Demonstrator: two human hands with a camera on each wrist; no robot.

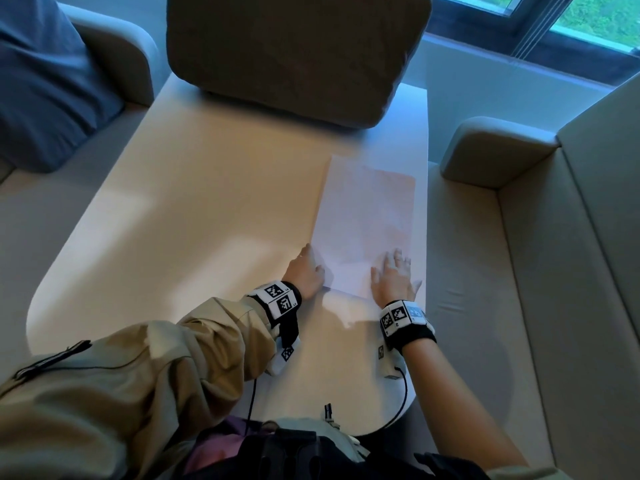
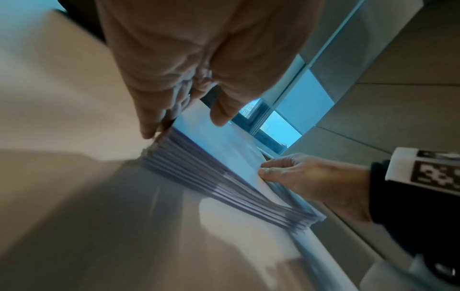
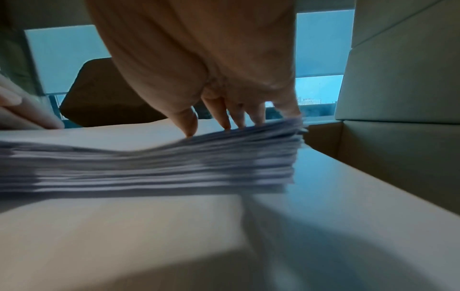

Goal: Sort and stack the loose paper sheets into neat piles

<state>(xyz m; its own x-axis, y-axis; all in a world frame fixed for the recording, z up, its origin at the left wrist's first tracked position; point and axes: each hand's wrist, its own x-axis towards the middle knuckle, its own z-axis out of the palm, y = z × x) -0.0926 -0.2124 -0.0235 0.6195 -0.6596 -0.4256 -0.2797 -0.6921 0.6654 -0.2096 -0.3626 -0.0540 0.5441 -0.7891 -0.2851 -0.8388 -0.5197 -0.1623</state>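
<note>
- Daylight enters from the window; the table shows soft shadows.
- Wrist views: motion-blurred, blue-tinted, strongly distorted at edges.

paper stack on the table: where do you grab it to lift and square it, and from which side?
Probably the two long side edges of the paper stack, near its front corners, one hand per side. The stack lies flat on the table, its edge layers slightly fanned, so fingers need to slide under from the sides. The left hand and right hand already sit at those front corners, fingers extended.
</note>
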